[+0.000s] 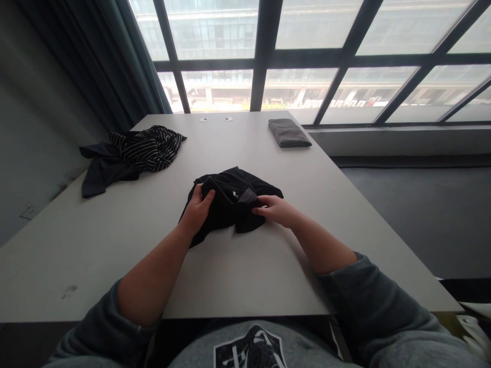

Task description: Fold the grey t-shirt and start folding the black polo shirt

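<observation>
A crumpled black garment (230, 202) lies at the centre of the frame on the grey table (115, 245). The left hand (197, 209) grips its left edge, fingers curled around the cloth. The right hand (274, 209) pinches a fold on its right side. A small white mark shows on the fabric, too small to read. At the upper left lies a striped black-and-white garment (143, 148) beside a dark cloth; a folded grey cloth (288, 133) sits upper centre-right.

Garment (230, 197) on table (115, 240), mid-front
</observation>
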`<act>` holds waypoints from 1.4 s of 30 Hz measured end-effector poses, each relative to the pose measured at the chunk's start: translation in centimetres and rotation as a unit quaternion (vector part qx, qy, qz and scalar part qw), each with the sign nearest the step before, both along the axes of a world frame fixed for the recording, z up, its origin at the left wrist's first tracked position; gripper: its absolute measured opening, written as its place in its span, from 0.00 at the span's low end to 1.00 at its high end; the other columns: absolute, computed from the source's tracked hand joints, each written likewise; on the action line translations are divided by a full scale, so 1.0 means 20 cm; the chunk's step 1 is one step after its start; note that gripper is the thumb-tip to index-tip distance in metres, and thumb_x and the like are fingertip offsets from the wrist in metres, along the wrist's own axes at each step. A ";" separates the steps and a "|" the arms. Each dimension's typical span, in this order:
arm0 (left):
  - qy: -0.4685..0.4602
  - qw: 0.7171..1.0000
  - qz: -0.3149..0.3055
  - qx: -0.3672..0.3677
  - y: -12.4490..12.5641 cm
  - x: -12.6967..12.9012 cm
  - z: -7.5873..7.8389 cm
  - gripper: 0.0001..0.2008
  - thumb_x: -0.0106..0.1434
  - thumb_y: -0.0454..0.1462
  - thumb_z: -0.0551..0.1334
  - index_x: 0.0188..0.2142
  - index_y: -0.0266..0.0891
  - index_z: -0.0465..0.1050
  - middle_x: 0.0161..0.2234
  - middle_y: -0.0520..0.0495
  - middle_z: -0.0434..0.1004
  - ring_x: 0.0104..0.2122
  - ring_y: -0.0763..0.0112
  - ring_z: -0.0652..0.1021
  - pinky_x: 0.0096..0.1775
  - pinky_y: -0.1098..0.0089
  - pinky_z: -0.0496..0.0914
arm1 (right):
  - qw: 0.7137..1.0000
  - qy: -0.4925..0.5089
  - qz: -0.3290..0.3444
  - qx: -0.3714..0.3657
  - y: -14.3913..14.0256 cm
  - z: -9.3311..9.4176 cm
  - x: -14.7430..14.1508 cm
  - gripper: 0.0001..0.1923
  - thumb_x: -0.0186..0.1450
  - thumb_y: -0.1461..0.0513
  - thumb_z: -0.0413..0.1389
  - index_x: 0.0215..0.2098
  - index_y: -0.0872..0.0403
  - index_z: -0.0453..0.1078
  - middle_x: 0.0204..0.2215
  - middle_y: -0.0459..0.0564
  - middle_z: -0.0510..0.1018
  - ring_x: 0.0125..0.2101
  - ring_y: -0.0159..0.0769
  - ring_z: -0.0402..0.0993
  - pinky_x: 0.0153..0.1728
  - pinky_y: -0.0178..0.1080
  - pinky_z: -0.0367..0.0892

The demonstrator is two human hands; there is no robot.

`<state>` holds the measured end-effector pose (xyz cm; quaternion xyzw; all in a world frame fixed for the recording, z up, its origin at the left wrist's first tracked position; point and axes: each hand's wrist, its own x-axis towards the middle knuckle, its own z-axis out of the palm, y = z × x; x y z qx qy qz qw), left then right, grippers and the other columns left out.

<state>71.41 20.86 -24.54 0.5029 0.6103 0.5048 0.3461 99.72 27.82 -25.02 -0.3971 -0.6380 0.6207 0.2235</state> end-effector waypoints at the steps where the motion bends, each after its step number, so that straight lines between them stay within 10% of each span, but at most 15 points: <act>1: 0.019 0.999 -0.031 -0.026 -0.01 0.00 0.02 0.28 0.65 0.55 0.68 0.59 0.45 0.73 0.50 0.46 0.82 0.52 0.55 0.81 0.58 0.58 0.73 | 1.000 -0.009 -0.025 0.016 0.00 -0.01 0.00 0.14 0.60 0.53 0.70 0.39 0.53 0.82 0.33 0.47 0.83 0.35 0.39 0.76 0.38 0.39 0.71; 5: 0.055 0.985 -0.147 -0.066 -0.03 0.01 0.07 0.37 0.54 0.49 0.78 0.60 0.41 0.74 0.53 0.42 0.83 0.54 0.47 0.81 0.57 0.55 0.74 | 0.992 0.063 -0.106 0.023 0.01 -0.01 -0.02 0.18 0.60 0.48 0.68 0.38 0.52 0.79 0.29 0.45 0.79 0.31 0.36 0.72 0.33 0.38 0.69; 13: 0.025 0.999 0.016 0.013 0.00 -0.03 0.04 0.19 0.65 0.50 0.67 0.45 0.38 0.82 0.42 0.45 0.85 0.46 0.50 0.82 0.53 0.55 0.74 | 0.957 0.172 -0.234 0.020 0.02 0.01 -0.02 0.21 0.57 0.44 0.70 0.38 0.50 0.80 0.31 0.45 0.79 0.32 0.36 0.73 0.35 0.39 0.72; 25: -0.045 0.996 -0.055 0.051 -0.03 0.04 0.06 0.17 0.71 0.49 0.62 0.50 0.43 0.80 0.52 0.45 0.82 0.57 0.53 0.77 0.64 0.58 0.66 | 0.938 0.261 -0.210 -0.088 -0.05 0.04 -0.08 0.18 0.59 0.48 0.70 0.43 0.45 0.76 0.41 0.46 0.84 0.47 0.45 0.80 0.49 0.46 0.77; 31: 0.066 0.992 -0.105 0.012 -0.07 0.06 0.12 0.22 0.60 0.51 0.71 0.46 0.41 0.73 0.41 0.46 0.80 0.45 0.53 0.80 0.50 0.58 0.74 | 0.968 0.164 -0.185 0.039 -0.10 0.06 -0.08 0.27 0.62 0.36 0.64 0.44 0.47 0.75 0.44 0.50 0.83 0.52 0.52 0.77 0.53 0.51 0.74; 42: 0.223 0.975 0.001 0.016 -0.03 -0.06 0.12 0.03 0.59 0.36 0.60 0.35 0.44 0.69 0.29 0.53 0.74 0.31 0.63 0.74 0.35 0.65 0.66 | 0.951 0.025 -0.221 0.216 -0.04 0.06 -0.01 0.11 0.54 0.63 0.57 0.36 0.47 0.65 0.33 0.44 0.74 0.37 0.41 0.69 0.43 0.45 0.67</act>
